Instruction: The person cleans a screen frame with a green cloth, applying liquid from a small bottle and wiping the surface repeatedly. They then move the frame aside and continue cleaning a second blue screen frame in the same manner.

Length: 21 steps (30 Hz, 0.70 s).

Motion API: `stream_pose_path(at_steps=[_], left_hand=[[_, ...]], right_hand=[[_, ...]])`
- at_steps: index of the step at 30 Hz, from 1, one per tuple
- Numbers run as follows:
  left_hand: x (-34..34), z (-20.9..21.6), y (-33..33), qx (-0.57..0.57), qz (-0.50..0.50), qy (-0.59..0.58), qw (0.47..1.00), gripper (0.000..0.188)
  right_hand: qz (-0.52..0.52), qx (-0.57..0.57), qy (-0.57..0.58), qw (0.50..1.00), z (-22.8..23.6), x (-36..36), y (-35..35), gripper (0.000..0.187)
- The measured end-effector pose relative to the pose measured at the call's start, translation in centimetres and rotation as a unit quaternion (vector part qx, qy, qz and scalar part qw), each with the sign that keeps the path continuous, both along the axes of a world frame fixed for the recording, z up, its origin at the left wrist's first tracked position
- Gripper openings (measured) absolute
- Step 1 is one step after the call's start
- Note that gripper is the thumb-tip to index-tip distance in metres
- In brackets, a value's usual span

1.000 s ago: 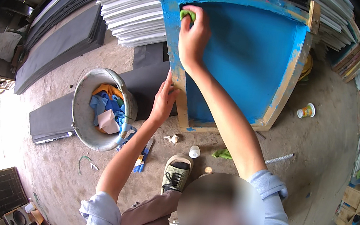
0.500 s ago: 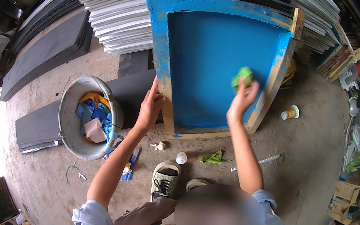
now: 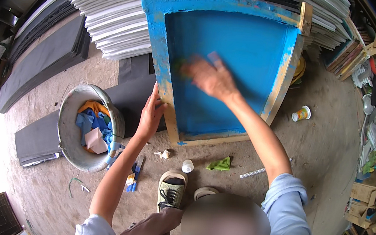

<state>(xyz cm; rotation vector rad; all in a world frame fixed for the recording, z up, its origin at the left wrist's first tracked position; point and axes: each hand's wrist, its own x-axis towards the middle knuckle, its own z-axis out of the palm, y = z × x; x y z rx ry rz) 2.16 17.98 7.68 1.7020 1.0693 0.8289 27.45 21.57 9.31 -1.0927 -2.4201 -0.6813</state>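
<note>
A wooden screen-printing frame (image 3: pixel 282 82) with blue-stained mesh leans, tilted back, against stacked sheets in front of me. At its lower left side, my left hand (image 3: pixel 150 118) grips the edge, the index finger stretched up along the wood. My right hand (image 3: pixel 214 79) is over the left part of the blue mesh, smeared by motion. A green cloth (image 3: pixel 185 69) shows only as a faint blur at its fingertips. Another green cloth (image 3: pixel 219 163) lies crumpled on the floor below the frame, next to a small white cup (image 3: pixel 187 166).
A grey bucket (image 3: pixel 66 123) of coloured rags stands at left, beside dark sheets (image 3: pixel 38 134). White sheets (image 3: pixel 120 20) are stacked behind. A printed cup (image 3: pixel 301 113) lies to the right. Blue-handled tools (image 3: pixel 133 179) and a metal strip (image 3: pixel 252 173) are on the floor near my feet.
My right hand has swept left across the mesh with the green cloth, from the right side to the left. My left hand stays at the frame's edge.
</note>
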Motion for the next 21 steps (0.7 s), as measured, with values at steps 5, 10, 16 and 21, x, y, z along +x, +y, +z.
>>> stream_pose_path(at_steps=[5, 10, 16, 21], left_hand=[[0.6, 0.0, 0.0, 0.021, -0.004, 0.009, 1.0, 0.071], [0.7, -0.9, 0.2, 0.012, -0.008, -0.019, 1.0, 0.071], [0.3, 0.0, -0.1, -0.004, -0.014, -0.016, 1.0, 0.071], [0.6, 0.7, -0.1, 0.003, -0.018, -0.002, 1.0, 0.071]], right_hand=[[-0.41, 0.127, 0.299, 0.852, 2.2, 2.6, 1.3, 0.057], [-0.064, -0.126, 0.088, 0.986, 0.4, -3.1, -0.5, 0.063], [-0.297, 0.05, 0.118, 0.946, 3.6, 2.1, 1.2, 0.058], [-0.451, 0.099, 0.232, 0.856, 2.4, 9.1, -1.5, 0.071]])
